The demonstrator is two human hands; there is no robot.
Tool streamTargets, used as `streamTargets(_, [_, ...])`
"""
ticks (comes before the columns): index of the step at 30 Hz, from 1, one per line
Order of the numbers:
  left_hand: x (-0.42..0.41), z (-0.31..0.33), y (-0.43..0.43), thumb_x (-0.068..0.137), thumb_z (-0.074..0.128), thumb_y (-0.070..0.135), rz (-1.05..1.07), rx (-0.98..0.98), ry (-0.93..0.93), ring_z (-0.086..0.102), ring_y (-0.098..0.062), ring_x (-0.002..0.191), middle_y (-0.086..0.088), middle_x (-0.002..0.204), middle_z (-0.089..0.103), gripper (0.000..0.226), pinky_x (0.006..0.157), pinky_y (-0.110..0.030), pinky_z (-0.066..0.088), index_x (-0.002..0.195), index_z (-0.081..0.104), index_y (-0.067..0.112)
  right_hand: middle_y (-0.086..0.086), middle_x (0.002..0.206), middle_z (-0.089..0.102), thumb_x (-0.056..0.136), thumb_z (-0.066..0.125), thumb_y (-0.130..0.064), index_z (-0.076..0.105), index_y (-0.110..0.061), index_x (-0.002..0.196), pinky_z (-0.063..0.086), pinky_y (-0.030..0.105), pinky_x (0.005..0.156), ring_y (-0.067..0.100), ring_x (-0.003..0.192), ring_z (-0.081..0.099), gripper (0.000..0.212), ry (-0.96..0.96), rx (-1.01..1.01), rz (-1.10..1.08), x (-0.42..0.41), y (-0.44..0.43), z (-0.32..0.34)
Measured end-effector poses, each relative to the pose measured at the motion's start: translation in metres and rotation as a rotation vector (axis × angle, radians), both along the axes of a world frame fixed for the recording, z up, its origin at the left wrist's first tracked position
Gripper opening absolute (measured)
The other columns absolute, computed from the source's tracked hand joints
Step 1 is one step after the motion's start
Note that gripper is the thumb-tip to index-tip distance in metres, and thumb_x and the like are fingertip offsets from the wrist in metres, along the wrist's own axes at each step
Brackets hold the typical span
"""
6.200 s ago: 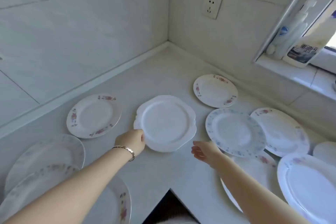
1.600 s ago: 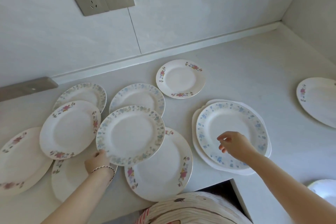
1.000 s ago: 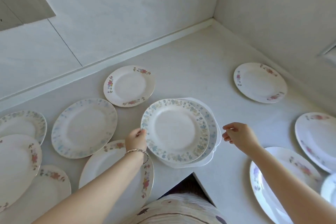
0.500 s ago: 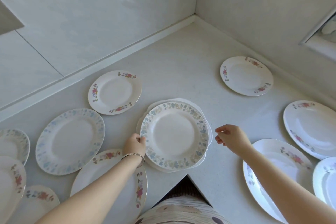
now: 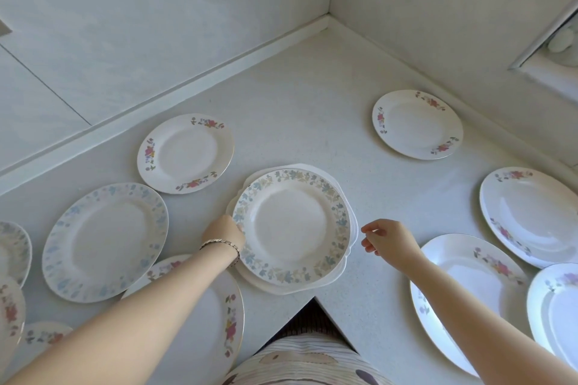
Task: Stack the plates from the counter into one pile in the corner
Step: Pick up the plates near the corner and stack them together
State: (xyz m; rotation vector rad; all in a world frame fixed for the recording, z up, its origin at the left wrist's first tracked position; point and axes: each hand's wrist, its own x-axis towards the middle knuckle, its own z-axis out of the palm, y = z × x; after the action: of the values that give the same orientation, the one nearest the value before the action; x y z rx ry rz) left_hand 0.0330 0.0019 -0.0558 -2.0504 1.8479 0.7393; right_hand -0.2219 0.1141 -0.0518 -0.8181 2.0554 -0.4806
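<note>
A pile of plates stands near the counter's inner front corner: a blue-and-tan flowered plate [image 5: 292,226] lies on top, with a white scalloped plate [image 5: 350,247] showing at the bottom. My left hand [image 5: 223,233] grips the top plate's left rim. My right hand [image 5: 387,241] hovers just right of the pile, fingers loosely curled, holding nothing. Single plates lie around: a rose plate [image 5: 186,153] behind left, a blue-flowered plate [image 5: 104,242] at left, another rose plate [image 5: 417,123] near the right wall.
More plates lie at right [image 5: 531,216], front right [image 5: 472,297] and under my left forearm [image 5: 215,316]. Others crowd the left edge [image 5: 12,247]. The counter [image 5: 297,97] runs back to the wall corner. A window ledge [image 5: 550,69] juts out at right.
My left hand carried the blue-and-tan plate from the left group to the pile and set it square on top. My right hand stayed hovering beside the pile.
</note>
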Motion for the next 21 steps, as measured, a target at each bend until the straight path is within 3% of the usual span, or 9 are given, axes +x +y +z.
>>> streamTargets(6, [-0.005,0.001,-0.004,0.097,0.035,0.018,-0.171,-0.021,-0.18,0.058,-0.031,0.114,-0.013,0.123,0.06,0.033,0.088,-0.036,0.046,0.128,0.037,0.006,-0.003,0.071,0.066,0.09,0.043,-0.004,0.061,-0.014,0.094,0.054,0.034,0.076,0.012,0.066,0.062,0.021,-0.039,0.026,-0.048,-0.007,-0.003,-0.006])
streamTargets(10, [-0.031,0.012,-0.029,0.095,0.039,0.021,-0.264,-0.116,-0.131,0.054,-0.033,0.116,-0.014,0.126,0.053,0.032,0.092,-0.038,0.044,0.124,0.043,0.01,0.003,0.072,0.064,0.091,0.045,-0.001,0.061,-0.009,0.091,0.052,0.023,0.061,0.016,0.062,0.061,0.017,-0.173,0.002,-0.248,-0.03,-0.019,-0.008])
streamTargets(12, [-0.053,0.019,-0.054,0.093,0.042,0.02,-0.205,-0.072,0.063,0.057,-0.033,0.099,-0.015,0.108,0.059,0.019,0.085,-0.032,0.044,0.104,0.057,0.019,0.009,0.067,0.061,0.093,0.047,-0.001,0.057,-0.006,0.081,0.052,0.02,0.045,0.017,0.048,0.062,0.017,-0.394,-0.015,-0.548,-0.054,-0.039,-0.01])
streamTargets(14, [-0.076,0.03,-0.078,0.09,0.044,0.014,-0.187,-0.049,0.18,0.049,-0.026,0.08,-0.01,0.086,0.054,0.02,0.072,-0.026,0.038,0.075,0.052,0.024,0.015,0.065,0.061,0.095,0.043,-0.001,0.049,-0.003,0.074,0.049,0.018,0.034,0.017,0.034,0.062,0.022,-0.568,-0.069,-0.842,-0.085,-0.066,-0.014])
streamTargets(15, [-0.086,0.034,-0.089,0.089,0.044,0.011,-0.202,-0.06,0.192,0.046,-0.024,0.079,-0.007,0.085,0.052,0.023,0.071,-0.025,0.035,0.07,0.049,0.023,0.017,0.074,0.062,0.096,0.04,-0.002,0.046,-0.002,0.074,0.049,0.019,0.034,0.017,0.039,0.065,0.022,-0.617,-0.098,-0.932,-0.099,-0.079,-0.015])
streamTargets(16, [-0.095,0.036,-0.098,0.089,0.043,0.009,-0.225,-0.071,0.188,0.045,-0.023,0.08,-0.005,0.085,0.051,0.024,0.071,-0.025,0.034,0.069,0.048,0.021,0.018,0.09,0.061,0.097,0.038,-0.004,0.046,-0.002,0.079,0.051,0.02,0.038,0.018,0.057,0.071,0.019,-0.644,-0.129,-0.998,-0.113,-0.092,-0.017])
streamTargets(18, [-0.109,0.036,-0.113,0.089,0.041,0.008,-0.26,-0.079,0.158,0.047,-0.022,0.083,-0.003,0.088,0.052,0.021,0.073,-0.025,0.036,0.072,0.048,0.019,0.016,0.123,0.054,0.099,0.037,-0.01,0.048,-0.003,0.109,0.056,0.02,0.066,0.023,0.109,0.064,0.016,-0.694,-0.181,-1.109,-0.136,-0.117,-0.022])
streamTargets(19, [-0.115,0.034,-0.12,0.089,0.041,0.008,-0.268,-0.08,0.148,0.047,-0.022,0.084,-0.002,0.089,0.052,0.019,0.074,-0.025,0.037,0.074,0.048,0.019,0.014,0.134,0.05,0.099,0.037,-0.013,0.043,-0.005,0.127,0.053,0.024,0.081,0.023,0.122,0.056,0.029,-0.712,-0.195,-1.16,-0.146,-0.127,-0.025])
streamTargets(21, [-0.124,0.028,-0.132,0.089,0.04,0.009,-0.265,-0.097,0.141,0.047,-0.023,0.083,-0.003,0.088,0.052,0.021,0.073,-0.025,0.036,0.072,0.047,0.018,0.011,0.141,0.047,0.1,0.038,-0.017,0.035,-0.011,0.142,0.051,0.028,0.085,0.022,0.127,0.051,0.043,-0.744,-0.244,-1.23,-0.16,-0.142,-0.031])
